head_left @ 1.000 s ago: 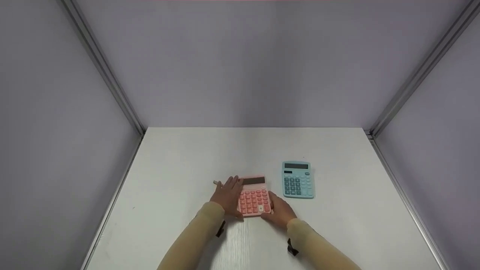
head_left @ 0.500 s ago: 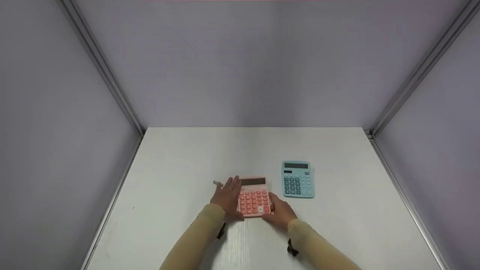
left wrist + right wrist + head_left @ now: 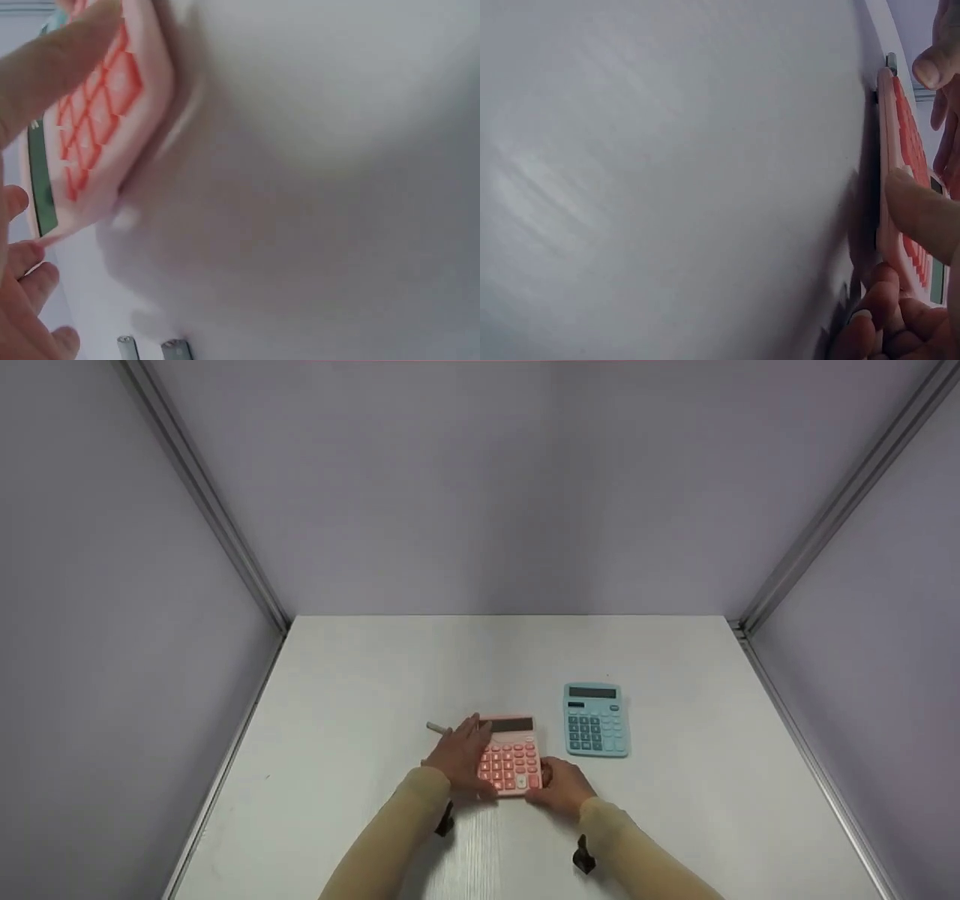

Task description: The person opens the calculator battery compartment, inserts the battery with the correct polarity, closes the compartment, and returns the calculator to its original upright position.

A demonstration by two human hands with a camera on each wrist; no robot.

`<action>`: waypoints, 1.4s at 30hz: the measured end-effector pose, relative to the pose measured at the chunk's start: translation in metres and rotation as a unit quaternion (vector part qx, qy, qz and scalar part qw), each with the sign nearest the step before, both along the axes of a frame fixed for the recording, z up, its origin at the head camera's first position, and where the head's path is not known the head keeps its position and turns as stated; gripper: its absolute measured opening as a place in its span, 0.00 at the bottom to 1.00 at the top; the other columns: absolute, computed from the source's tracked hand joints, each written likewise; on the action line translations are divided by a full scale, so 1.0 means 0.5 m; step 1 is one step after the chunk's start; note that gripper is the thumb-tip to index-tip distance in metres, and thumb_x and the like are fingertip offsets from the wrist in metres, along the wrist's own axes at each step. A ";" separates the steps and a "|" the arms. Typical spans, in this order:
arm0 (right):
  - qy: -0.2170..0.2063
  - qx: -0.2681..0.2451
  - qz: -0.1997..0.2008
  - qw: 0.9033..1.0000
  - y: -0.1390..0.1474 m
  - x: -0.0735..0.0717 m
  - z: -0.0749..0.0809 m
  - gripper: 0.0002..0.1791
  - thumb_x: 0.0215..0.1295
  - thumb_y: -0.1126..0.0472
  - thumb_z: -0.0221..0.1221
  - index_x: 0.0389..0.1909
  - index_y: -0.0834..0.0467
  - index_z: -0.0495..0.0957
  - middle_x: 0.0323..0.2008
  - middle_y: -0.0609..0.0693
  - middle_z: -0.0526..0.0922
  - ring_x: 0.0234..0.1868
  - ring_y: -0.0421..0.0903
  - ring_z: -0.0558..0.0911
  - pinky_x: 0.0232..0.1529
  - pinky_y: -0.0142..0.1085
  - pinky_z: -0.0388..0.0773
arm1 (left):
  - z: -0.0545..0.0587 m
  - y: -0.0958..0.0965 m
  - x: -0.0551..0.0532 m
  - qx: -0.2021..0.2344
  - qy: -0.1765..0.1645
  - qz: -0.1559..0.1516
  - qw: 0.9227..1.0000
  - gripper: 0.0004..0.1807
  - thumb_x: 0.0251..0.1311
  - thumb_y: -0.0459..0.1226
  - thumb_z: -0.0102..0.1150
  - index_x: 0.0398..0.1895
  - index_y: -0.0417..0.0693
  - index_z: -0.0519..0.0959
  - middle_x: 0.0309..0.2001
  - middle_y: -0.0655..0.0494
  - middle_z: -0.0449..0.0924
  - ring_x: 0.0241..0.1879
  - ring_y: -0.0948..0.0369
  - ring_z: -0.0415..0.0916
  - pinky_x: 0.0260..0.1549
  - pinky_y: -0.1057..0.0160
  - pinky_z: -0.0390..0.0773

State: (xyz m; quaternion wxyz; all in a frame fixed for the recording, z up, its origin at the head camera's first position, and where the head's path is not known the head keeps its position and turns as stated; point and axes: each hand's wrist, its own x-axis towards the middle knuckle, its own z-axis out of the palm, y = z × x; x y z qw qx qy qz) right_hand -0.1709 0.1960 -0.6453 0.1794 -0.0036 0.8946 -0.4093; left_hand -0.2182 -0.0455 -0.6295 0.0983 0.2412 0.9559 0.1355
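A pink calculator (image 3: 510, 757) with a dark display lies face up on the white table, its lower edge towards me. My left hand (image 3: 459, 754) lies over its left side, fingers nearly straight and reaching towards the display. In the left wrist view, the left thumb (image 3: 56, 71) lies across the keys. My right hand (image 3: 564, 786) grips the lower right corner. Its thumb (image 3: 922, 214) presses the near edge, and its curled fingers (image 3: 881, 296) tuck against the right side. Two small metallic cylinders that look like batteries (image 3: 176, 349) lie beyond the left hand.
A light blue calculator (image 3: 596, 720) lies face up to the right of the pink one. Grey panels (image 3: 495, 487) with metal corner rails (image 3: 217, 510) enclose the white table (image 3: 360, 660) at the back and both sides.
The pink calculator has shifted slightly right and towards me, and the left hand has moved right with it. The right fingers have curled in more. More of one battery shows beside the left hand.
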 end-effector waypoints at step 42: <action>0.409 0.020 0.068 0.910 -0.061 0.022 0.070 0.34 0.54 0.66 0.69 0.64 0.53 0.70 0.43 0.44 0.80 0.39 0.36 0.79 0.39 0.34 0.82 | 0.119 0.027 -0.032 0.403 -0.153 0.144 0.891 0.43 0.67 0.63 0.39 0.78 0.57 0.39 0.70 0.43 0.60 0.69 0.47 0.58 0.64 0.43 0.61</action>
